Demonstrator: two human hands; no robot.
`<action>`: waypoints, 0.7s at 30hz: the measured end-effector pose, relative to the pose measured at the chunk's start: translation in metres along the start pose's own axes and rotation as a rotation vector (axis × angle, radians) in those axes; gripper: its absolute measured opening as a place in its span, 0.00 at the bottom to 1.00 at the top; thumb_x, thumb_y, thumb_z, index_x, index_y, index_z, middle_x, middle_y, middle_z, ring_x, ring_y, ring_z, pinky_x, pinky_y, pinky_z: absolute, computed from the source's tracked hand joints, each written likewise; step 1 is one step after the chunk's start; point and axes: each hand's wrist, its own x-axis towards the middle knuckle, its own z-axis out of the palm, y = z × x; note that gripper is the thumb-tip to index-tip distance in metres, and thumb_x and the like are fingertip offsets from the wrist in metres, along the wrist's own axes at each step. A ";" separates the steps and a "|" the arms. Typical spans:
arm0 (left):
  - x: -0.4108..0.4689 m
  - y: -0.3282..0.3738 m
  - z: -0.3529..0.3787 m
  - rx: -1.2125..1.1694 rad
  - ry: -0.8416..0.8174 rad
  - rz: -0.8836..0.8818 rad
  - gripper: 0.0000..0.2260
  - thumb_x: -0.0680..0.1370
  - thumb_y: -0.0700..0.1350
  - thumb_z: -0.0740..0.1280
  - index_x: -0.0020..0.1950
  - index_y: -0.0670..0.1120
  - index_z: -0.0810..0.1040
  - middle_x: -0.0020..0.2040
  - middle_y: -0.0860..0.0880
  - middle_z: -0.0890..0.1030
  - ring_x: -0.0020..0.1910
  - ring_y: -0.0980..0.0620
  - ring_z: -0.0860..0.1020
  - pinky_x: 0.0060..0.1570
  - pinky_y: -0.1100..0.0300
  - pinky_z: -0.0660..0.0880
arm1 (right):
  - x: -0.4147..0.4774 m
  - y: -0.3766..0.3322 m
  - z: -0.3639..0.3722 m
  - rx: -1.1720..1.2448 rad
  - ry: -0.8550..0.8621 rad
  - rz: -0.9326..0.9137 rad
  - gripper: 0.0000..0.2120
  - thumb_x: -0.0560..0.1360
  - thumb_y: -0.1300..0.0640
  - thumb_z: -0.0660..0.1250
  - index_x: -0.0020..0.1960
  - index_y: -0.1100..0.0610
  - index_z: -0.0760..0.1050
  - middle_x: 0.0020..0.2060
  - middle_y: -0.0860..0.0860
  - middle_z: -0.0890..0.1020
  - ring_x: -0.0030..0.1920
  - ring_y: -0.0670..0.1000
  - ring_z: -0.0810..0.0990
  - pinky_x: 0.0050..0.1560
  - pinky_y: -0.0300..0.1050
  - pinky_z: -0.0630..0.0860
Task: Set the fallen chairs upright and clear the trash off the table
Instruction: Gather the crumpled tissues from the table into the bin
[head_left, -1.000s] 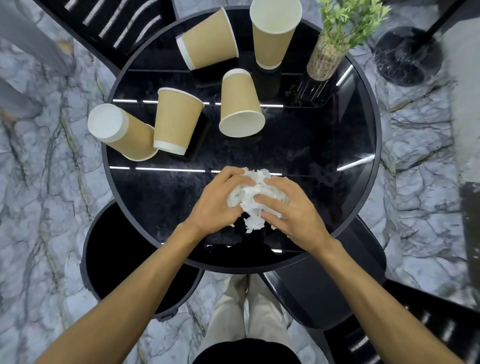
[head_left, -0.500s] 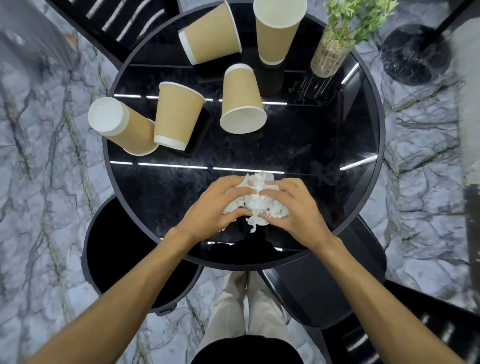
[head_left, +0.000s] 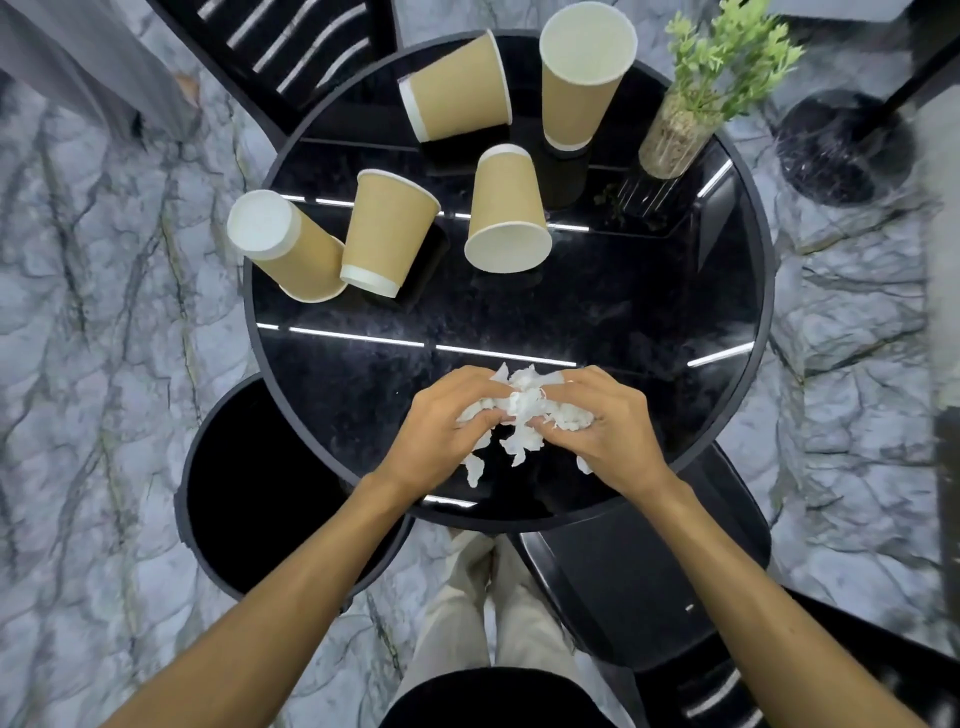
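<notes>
Tissue wad (head_left: 524, 410) now looser between hands; cups (head_left: 506, 213) beyond.

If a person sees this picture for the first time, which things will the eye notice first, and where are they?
First, the two hands at the near edge of the round black table: the left hand and right hand gather crumpled white tissue between them. Next, five tan paper cups are scattered across the far half, several tipped over, with a green plant in a glass vase at the far right.
</notes>
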 end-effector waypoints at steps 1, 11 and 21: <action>-0.002 0.004 -0.004 -0.004 0.025 0.003 0.07 0.77 0.40 0.71 0.54 0.43 0.84 0.52 0.50 0.83 0.53 0.53 0.80 0.56 0.56 0.76 | 0.002 -0.006 -0.001 0.012 -0.005 -0.002 0.12 0.68 0.55 0.77 0.51 0.54 0.84 0.50 0.44 0.81 0.48 0.46 0.80 0.51 0.47 0.79; -0.051 0.042 -0.083 0.012 0.339 -0.065 0.07 0.76 0.39 0.71 0.53 0.42 0.82 0.51 0.49 0.82 0.52 0.54 0.80 0.55 0.59 0.75 | 0.047 -0.101 0.025 0.139 -0.160 -0.145 0.13 0.68 0.59 0.78 0.52 0.56 0.84 0.52 0.49 0.83 0.51 0.49 0.83 0.54 0.45 0.79; -0.182 0.009 -0.180 0.146 0.709 -0.281 0.08 0.77 0.46 0.69 0.55 0.47 0.81 0.53 0.57 0.80 0.55 0.63 0.77 0.57 0.70 0.69 | 0.063 -0.204 0.169 0.213 -0.476 -0.326 0.13 0.68 0.60 0.79 0.51 0.59 0.84 0.50 0.51 0.85 0.52 0.51 0.83 0.57 0.44 0.78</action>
